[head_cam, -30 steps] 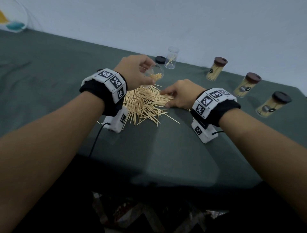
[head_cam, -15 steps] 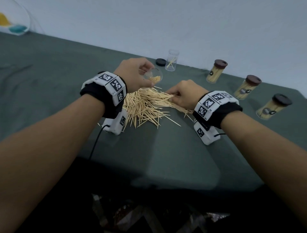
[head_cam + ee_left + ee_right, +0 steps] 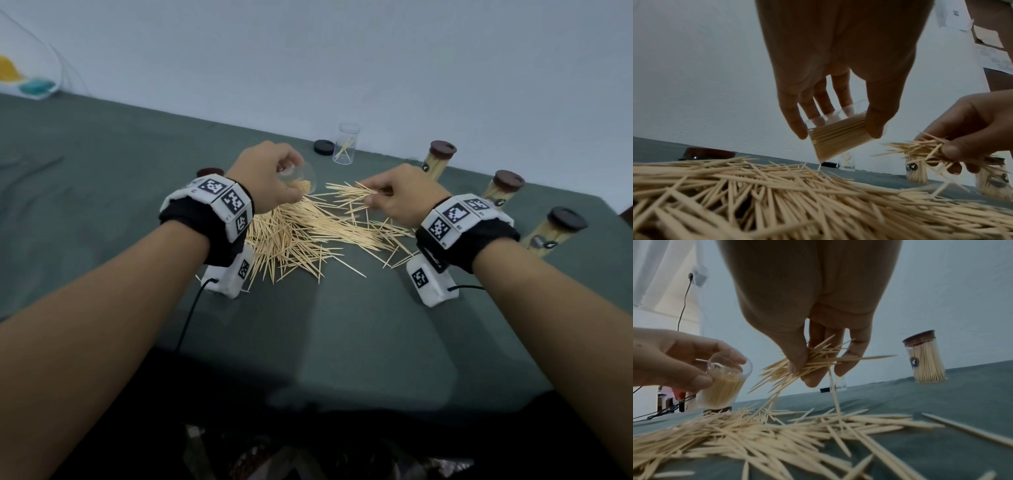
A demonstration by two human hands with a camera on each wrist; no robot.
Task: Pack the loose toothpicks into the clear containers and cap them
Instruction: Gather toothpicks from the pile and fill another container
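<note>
Three capped jars (image 3: 440, 160) rightward, left fingers (image 3: 819, 104) around a part-filled container (image 3: 838, 136), right fingers (image 3: 797, 356) pinching toothpicks (image 3: 812, 360).

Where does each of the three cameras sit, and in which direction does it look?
Head: worn on the head, looks forward and down at the toothpick pile; both forearms show.
Left wrist: under the left hand, looks along its fingers gripping the clear container.
Right wrist: under the right hand, looks along its fingers pinching a toothpick bunch.
Both wrist views share the container and the bunch.
</note>
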